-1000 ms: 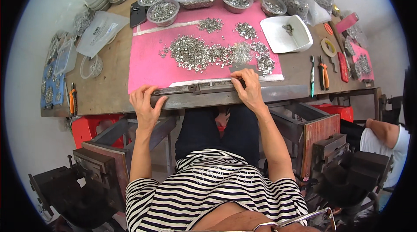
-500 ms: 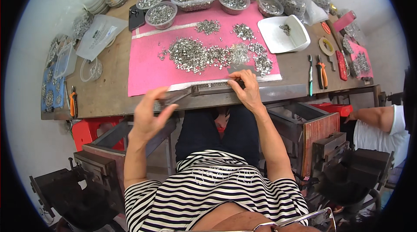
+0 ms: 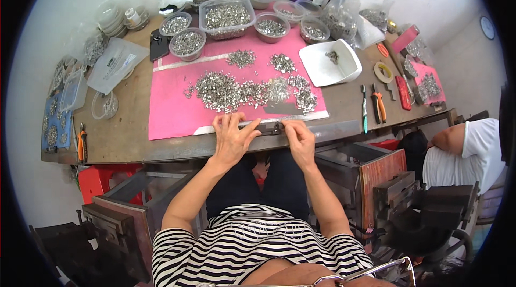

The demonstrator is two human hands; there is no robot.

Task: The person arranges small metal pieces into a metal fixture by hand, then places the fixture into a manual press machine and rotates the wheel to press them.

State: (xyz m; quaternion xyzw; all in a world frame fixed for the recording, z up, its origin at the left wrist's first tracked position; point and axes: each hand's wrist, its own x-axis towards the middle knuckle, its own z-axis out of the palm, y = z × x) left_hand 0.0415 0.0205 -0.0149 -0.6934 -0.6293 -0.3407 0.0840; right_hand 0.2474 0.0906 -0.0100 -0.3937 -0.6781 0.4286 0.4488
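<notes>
a dark metal bar point(image 3: 266, 129) lies along the front edge of a brown table point(image 3: 126, 135), between a worker's two bare hands. the left hand point(image 3: 232, 137) grasps its left part between thumb and fingers; the right hand point(image 3: 299, 140) is curled in at the other end, its fingertips drawn together, though at this size one cannot tell whether they pinch the bar.

a second ago the hands were spread well apart along a longer stretch of metal; now the left has come in close to the right, with a short dark length showing between.

a bare band of pink mat point(image 3: 174, 107) runs leftward behind the left hand. just beyond the fingers the way is taken up by a heap of silvery metal bits point(image 3: 217, 92). brown tabletop shows from the mat's left side to the orange-handled pliers point(image 3: 82, 144), and from its right corner to a toothbrush point(image 3: 364, 109). a white tray point(image 3: 317, 66) overlaps the mat's right edge; clear tubs point(image 3: 227, 33) line the back. at far right, another person's white sleeve point(image 3: 481, 139) shows beside the table.
</notes>
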